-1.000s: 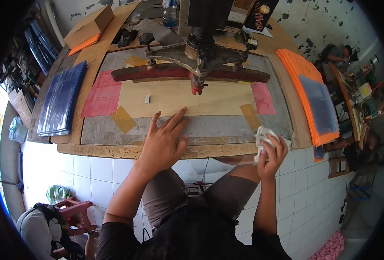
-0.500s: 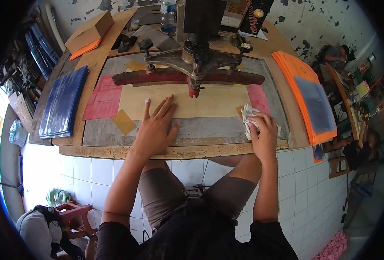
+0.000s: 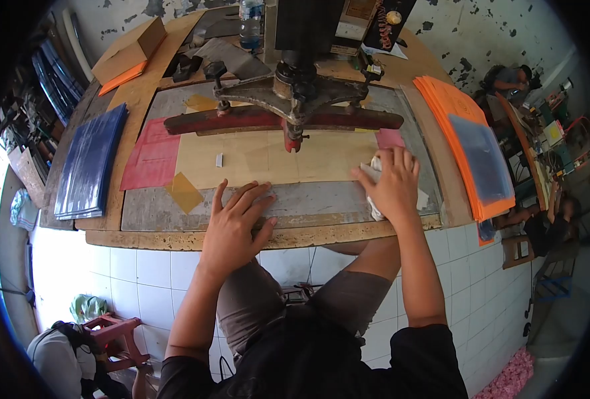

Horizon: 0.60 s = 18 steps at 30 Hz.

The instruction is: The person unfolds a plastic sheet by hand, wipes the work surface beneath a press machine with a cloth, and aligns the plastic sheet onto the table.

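Observation:
My left hand lies over the front edge of a grey metal plate, fingers spread, holding nothing. Its fingertips are just below a long cream sheet. My right hand presses a crumpled white cloth at the sheet's right end and covers much of it. On the sheet's left part sits a small white tag. A pink panel adjoins the sheet at left, and a smaller pink panel at right. Brown tape sticks to the lower left corner.
A press head with a red bar spans above the sheet. Blue plastic covers are stacked at left, orange folders at right. Behind stand a cardboard box and a water bottle. Other people sit at far right.
My left hand has drawn back from the cream sheet toward the front edge, uncovering the white tag. My right hand has moved up and left with the cloth, onto the sheet's right end.

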Available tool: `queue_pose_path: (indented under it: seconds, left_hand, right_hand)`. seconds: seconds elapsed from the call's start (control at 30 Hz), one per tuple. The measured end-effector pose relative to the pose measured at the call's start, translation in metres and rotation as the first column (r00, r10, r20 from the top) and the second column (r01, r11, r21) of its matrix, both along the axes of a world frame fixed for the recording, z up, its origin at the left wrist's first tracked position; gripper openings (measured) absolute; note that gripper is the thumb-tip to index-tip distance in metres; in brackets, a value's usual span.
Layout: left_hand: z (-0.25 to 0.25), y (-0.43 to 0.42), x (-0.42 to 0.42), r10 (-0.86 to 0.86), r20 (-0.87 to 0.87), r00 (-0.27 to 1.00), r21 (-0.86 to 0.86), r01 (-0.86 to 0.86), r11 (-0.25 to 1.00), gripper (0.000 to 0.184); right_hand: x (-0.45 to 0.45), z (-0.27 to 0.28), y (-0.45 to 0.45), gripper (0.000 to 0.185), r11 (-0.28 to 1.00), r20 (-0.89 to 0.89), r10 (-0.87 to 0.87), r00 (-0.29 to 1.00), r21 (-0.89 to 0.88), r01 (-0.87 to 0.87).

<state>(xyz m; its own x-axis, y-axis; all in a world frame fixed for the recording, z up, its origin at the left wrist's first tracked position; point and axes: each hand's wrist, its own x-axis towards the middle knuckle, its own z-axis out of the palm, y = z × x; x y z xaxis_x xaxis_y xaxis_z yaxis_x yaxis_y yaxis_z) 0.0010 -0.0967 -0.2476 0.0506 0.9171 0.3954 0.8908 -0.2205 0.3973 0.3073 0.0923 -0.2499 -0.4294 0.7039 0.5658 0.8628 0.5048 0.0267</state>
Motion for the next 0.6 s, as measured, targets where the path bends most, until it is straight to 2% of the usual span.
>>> queue_pose_path:
  seconds: [0.07, 0.17, 0.27, 0.37, 0.4, 0.5, 0.6]
  left_hand:
    - [-0.001, 0.0, 0.001, 0.007, 0.003, 1.0, -0.002, -0.007, 1.0, 0.037]
    - [-0.003, -0.001, 0.001, 0.006, 0.003, 1.0, 0.0, -0.006, 1.0, 0.037]
    - [-0.005, -0.001, 0.0, 0.001, -0.007, 1.0, 0.019, -0.001, 1.0, 0.038]
    - [-0.006, -0.003, 0.0, 0.0, -0.006, 1.0, 0.025, 0.0, 1.0, 0.04]
    - [-0.006, -0.003, 0.0, -0.005, 0.0, 1.0, 0.016, 0.005, 1.0, 0.04]
    - [-0.005, 0.0, -0.002, -0.013, -0.002, 1.0, -0.004, 0.013, 1.0, 0.04]
    - [-0.002, 0.0, -0.001, -0.022, 0.006, 1.0, -0.028, 0.022, 0.999, 0.041]
  right_hand:
    - [0.004, 0.007, -0.006, 0.049, 0.993, -0.001, 0.114, 0.994, -0.033, -0.114]
    - [0.025, 0.009, 0.012, 0.046, 0.909, -0.402, 0.188, 0.896, -0.275, -0.314]
    - [0.04, 0.015, -0.005, 0.049, 0.988, -0.314, 0.13, 0.941, -0.039, -0.149]
    - [0.029, 0.005, -0.056, 0.06, 0.974, -0.206, -0.005, 0.979, -0.223, -0.042]
    - [0.019, -0.009, -0.071, 0.061, 0.981, -0.16, -0.067, 0.985, -0.193, 0.036]
    - [-0.001, -0.011, -0.09, 0.055, 0.975, -0.181, -0.006, 0.983, -0.221, -0.035]
    - [-0.044, -0.003, -0.115, 0.057, 0.896, -0.277, 0.271, 0.922, -0.277, -0.346]
